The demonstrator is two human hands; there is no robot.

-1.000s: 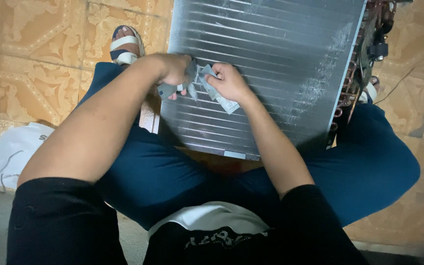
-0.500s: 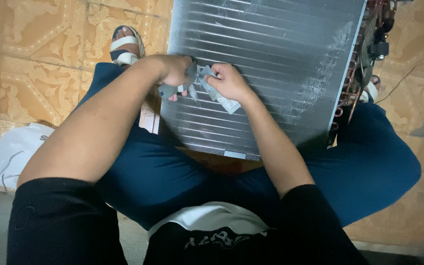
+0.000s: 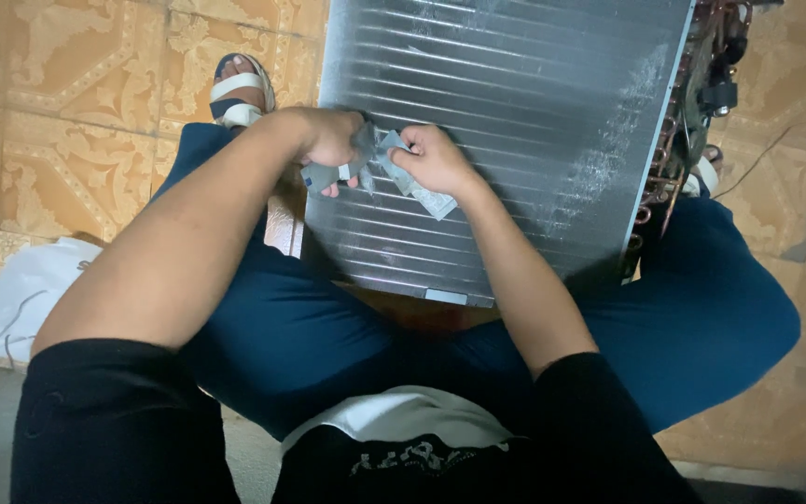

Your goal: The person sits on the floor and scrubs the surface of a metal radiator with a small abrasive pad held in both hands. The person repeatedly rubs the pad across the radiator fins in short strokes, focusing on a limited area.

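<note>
finned coil panel (image 3: 515,121): grey metal, propped across our blue-trousered knees over the patterned tile floor (image 3: 67,103). going left to right: white plastic bag (image 3: 20,299) on the floor; our left hand (image 3: 328,140) closed on a grey rag (image 3: 352,163); our right hand (image 3: 436,159) gripping the same rag against the fins; copper tubing (image 3: 669,159) on the panel's right edge.

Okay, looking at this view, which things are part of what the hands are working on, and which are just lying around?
In use:
- left hand and right hand, both gripping a crumpled grey cloth
- large silver finned metal coil panel under the cloth, propped on the lap
- copper tubing along the panel's right edge

Lying about:
- white plastic bag on the patterned tile floor
- thin cable at right
</note>
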